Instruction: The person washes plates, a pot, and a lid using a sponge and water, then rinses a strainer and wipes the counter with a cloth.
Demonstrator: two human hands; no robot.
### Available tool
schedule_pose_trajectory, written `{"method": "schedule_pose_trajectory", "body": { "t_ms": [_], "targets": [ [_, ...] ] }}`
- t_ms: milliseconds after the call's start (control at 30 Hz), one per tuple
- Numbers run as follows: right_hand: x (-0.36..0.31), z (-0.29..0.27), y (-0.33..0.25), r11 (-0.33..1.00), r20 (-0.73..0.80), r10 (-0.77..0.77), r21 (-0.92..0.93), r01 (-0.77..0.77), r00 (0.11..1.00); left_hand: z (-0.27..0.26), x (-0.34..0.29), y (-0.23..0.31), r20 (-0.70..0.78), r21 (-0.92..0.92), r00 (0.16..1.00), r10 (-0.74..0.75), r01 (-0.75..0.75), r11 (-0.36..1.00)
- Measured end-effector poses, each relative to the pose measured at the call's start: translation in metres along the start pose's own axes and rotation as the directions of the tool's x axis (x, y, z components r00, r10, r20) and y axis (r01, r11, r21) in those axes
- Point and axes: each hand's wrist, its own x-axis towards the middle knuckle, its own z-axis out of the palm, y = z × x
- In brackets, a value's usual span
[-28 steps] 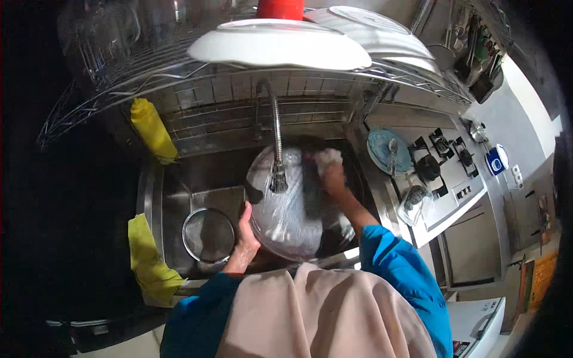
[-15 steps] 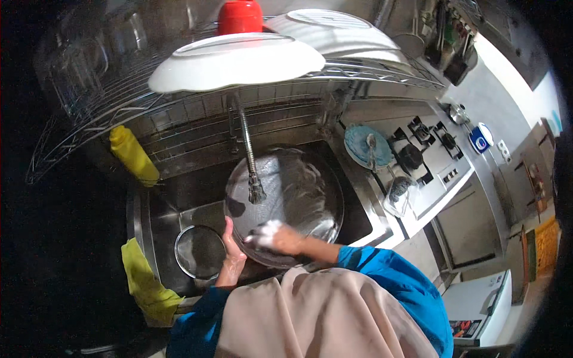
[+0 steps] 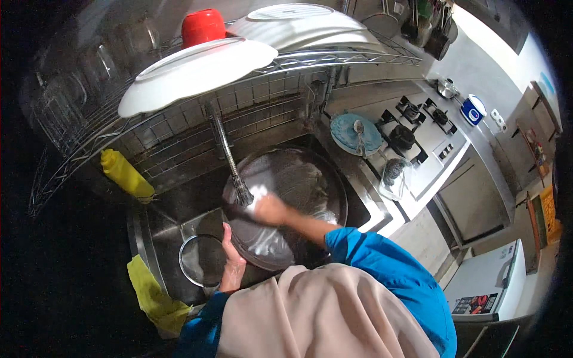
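Note:
A large round dark tray [image 3: 301,179] leans in the sink, its face streaked with suds. My left hand [image 3: 231,250] grips its lower left rim, thumb up along the edge. On the tray's left part lies my right hand [image 3: 268,209], closed and blurred, with white foam around its fingers; what it presses, if anything, is hidden. Just beside it the spring-necked faucet [image 3: 224,143] hangs over the tray. A round, thin-rimmed vessel [image 3: 196,261] sits in the sink basin to the left of my left hand.
Overhead, a wire rack [image 3: 334,58] carries white platters [image 3: 197,68] and a red cup [image 3: 203,27]. A yellow bottle [image 3: 126,176] stands at the left; a yellow-green cloth [image 3: 152,295] drapes the sink's edge. Rightward are a blue plate [image 3: 346,132] and a gas stove [image 3: 427,140].
My right hand has slid up and left across the tray, from its lower edge to beside the faucet. My left hand still holds the rim. The view has tilted slightly.

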Motion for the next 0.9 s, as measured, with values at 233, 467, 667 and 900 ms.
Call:
{"method": "schedule_pose_trajectory", "body": {
  "t_ms": [233,467,667,900],
  "targets": [
    [-0.019,-0.090,0.098,0.892,-0.190,0.373,-0.194,-0.407,0.908,0.014,-0.005,0.019,-0.039,-0.045,0.994,0.103,-0.105,0.993],
    [-0.110,-0.080,-0.001,0.870,0.039,0.487,0.071,-0.489,0.873,-0.012,0.008,0.017,-0.163,-0.083,0.971,0.177,-0.192,0.978],
    [-0.012,-0.057,-0.089,0.899,0.275,-0.109,0.438,-0.024,0.955,-0.018,0.009,0.018,-0.086,-0.177,0.990,0.111,-0.125,0.976],
    [0.020,-0.046,-0.079,0.957,0.440,-0.049,0.279,-0.084,0.897,-0.032,0.013,0.011,0.036,-0.183,0.996,0.087,-0.079,0.980]
  ]
}}
